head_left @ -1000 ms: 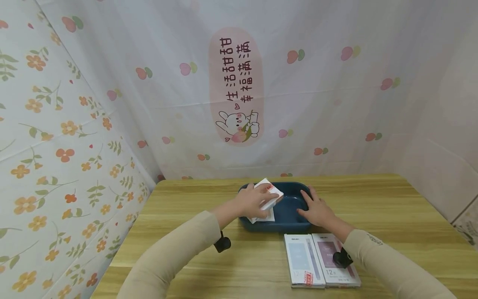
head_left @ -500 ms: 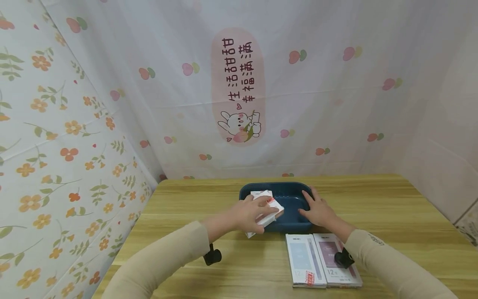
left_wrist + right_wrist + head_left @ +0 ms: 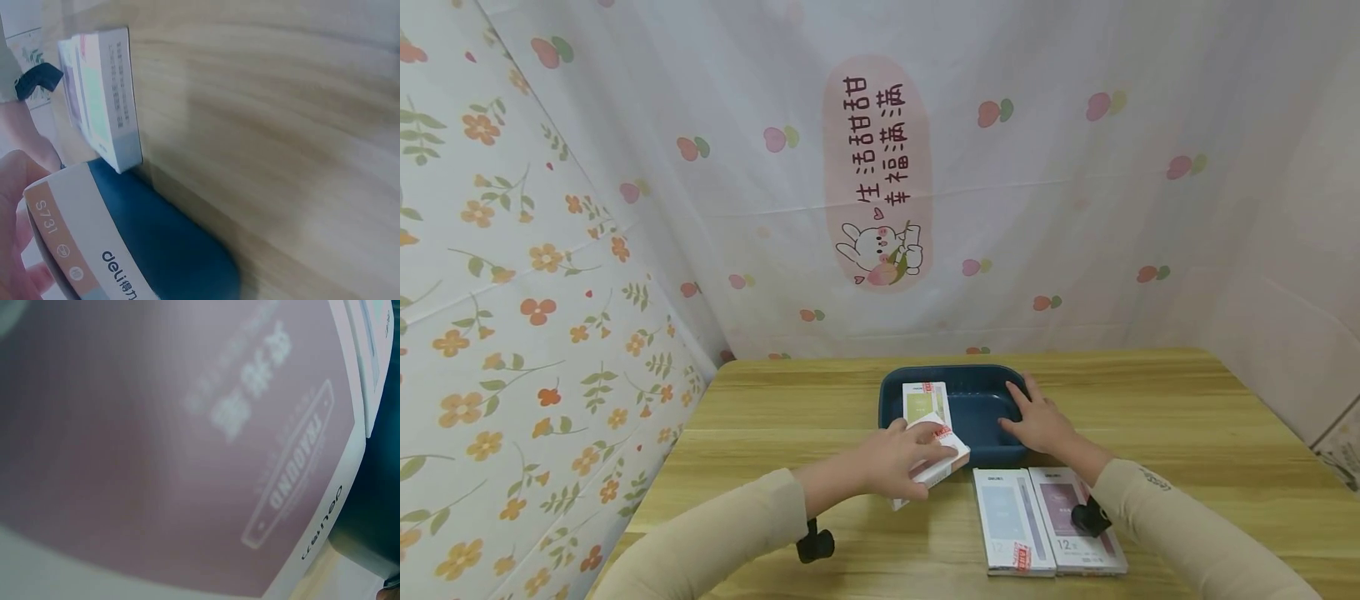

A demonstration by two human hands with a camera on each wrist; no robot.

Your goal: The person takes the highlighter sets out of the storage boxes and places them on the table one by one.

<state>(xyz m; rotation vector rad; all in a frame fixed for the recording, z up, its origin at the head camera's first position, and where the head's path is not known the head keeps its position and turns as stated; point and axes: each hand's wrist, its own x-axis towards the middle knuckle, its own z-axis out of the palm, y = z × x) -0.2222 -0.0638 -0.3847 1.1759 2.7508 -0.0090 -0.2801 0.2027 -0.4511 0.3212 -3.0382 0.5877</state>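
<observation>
The S731 box (image 3: 94, 225) is held tilted in the left hand (image 3: 887, 461), over the near rim of the basin toward its left corner; whether it touches the rim we cannot tell.

Nearest us, the left sleeve (image 3: 730, 525) and right sleeve (image 3: 1195, 525) reach in, each with a black camera by the wrist. Toward the near side of the wooden surface (image 3: 767, 408), right of its middle, we see a blue-panelled box (image 3: 1004, 521) and a purple-panelled box (image 3: 1060, 504) lying flat, long sides together. The first bears a red sticker by a near corner; the second is partly covered by the right wrist's camera, whose own view it nearly fills.

A little farther in, we see the left thumb on the near side of the held box and the fingers across its top, so that it is pinched between them. Beyond those flat boxes sits the dark blue basin (image 3: 988, 455), well in from the surface's left and right edges and near the back one. At its right end the right hand (image 3: 1043, 425) rests on the rim, fingers wide and thumb apart. Inside, toward the left end, we make out a green-panelled box (image 3: 919, 403), partly hidden by the held one.

Past the back edge hangs a pale cloth (image 3: 1060, 217) printed with fruit and a rabbit.
</observation>
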